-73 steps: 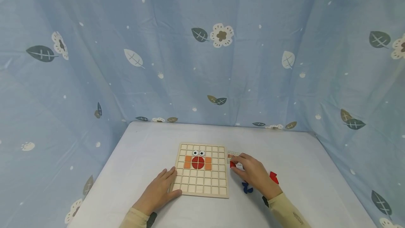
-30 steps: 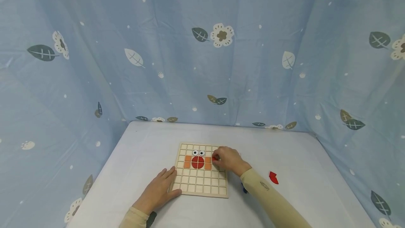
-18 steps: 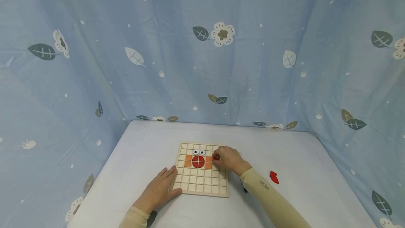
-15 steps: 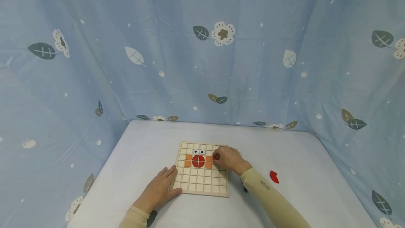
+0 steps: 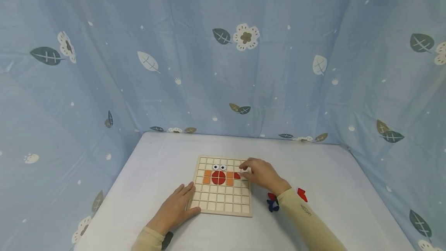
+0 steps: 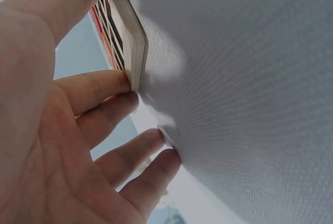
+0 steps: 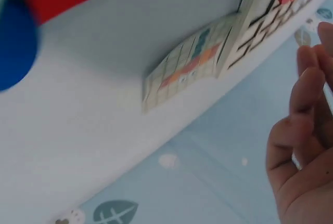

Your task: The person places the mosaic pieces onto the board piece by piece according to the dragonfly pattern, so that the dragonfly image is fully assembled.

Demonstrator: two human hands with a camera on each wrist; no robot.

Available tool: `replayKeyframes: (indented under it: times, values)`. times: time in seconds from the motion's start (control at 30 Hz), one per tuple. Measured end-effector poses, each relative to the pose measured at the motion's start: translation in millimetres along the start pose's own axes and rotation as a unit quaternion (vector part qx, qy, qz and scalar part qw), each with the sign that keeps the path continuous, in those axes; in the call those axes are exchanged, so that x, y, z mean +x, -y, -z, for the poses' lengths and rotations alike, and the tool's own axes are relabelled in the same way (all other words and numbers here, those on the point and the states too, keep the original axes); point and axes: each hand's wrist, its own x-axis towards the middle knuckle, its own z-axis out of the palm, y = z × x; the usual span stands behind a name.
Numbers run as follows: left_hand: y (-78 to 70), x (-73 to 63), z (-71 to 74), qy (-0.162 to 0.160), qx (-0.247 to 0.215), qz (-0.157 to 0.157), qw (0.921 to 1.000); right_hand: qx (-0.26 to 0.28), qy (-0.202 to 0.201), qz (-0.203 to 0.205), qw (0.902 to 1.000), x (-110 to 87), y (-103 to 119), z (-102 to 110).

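A wooden grid board (image 5: 220, 207) lies on the table. My left hand (image 5: 175, 207) rests at its near left corner, fingers fairly straight along the left edge and thumb at the front edge. On the board are red quarter-circle pieces (image 5: 215, 174) forming a disc, orange squares (image 5: 207, 180) on both sides of it and two eye pieces (image 5: 215, 167) above. One more red quarter-circle piece (image 5: 237, 176) sits in a cell right of the orange. Just beside it my right hand (image 5: 263, 173) hovers over the board's right edge, thumb and fingers parted, holding nothing.
Blue pieces (image 5: 273, 206) and a red piece (image 5: 271, 196) lie right of the board, partly hidden by the right arm. More red pieces (image 5: 302, 195) lie farther right. A printed pattern card (image 7: 182, 70) stands out beside the board in the right wrist view. Patterned curtains (image 5: 195, 88) enclose the table.
My right hand carried a red quarter-circle piece from beside the board into a cell right of the orange squares, let go and drew back slightly right. The left hand has stayed put.
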Motion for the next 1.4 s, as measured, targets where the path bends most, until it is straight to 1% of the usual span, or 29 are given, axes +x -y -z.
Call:
replayKeyframes:
  times: [0.1,0.3,0.47,0.57,0.67,0.77,0.87,0.97,1.17,1.4]
  values:
    - [0.0,-0.6,-0.1,-0.001,0.000,-0.002,1.0000,0.005,-0.010,0.009,0.9999,-8.6,-3.4,6.0]
    - [0.0,-2.3,0.1,-0.006,0.002,-0.005,1.0000,-0.015,-0.032,0.032,0.9989,-25.8,-12.4,9.0]
    - [0.3,-2.6,-1.7,-0.006,0.003,-0.006,1.0000,-0.021,-0.036,0.049,0.9979,-41.5,-21.7,10.3]
    - [0.4,-2.6,-2.7,-0.005,0.002,-0.007,1.0000,-0.021,-0.032,0.051,0.9980,-52.3,-27.8,11.4]
    - [0.3,-2.6,-3.2,-0.004,0.004,-0.007,1.0000,-0.029,-0.018,0.036,0.9987,-63.7,-34.4,12.7]
    - [-0.1,-2.9,-2.7,-0.004,0.004,-0.008,0.9999,-0.038,0.005,0.012,0.9992,-74.9,-40.7,13.9]
    - [-0.3,-3.4,-1.9,-0.005,0.002,-0.007,1.0000,-0.029,0.028,-0.007,0.9992,-84.6,-45.1,15.9]
    - [-0.3,-3.5,-0.8,-0.003,0.005,-0.003,1.0000,-0.023,0.042,-0.015,0.9987,-91.7,-49.3,16.6]
    - [-0.6,-2.5,1.1,-0.001,0.004,0.001,1.0000,-0.022,0.069,0.006,0.9974,-98.6,-55.0,11.9]
    - [-3.0,-1.9,1.9,-0.001,-0.009,0.000,1.0000,-0.033,0.078,0.016,0.9963,-100.4,-56.5,7.4]
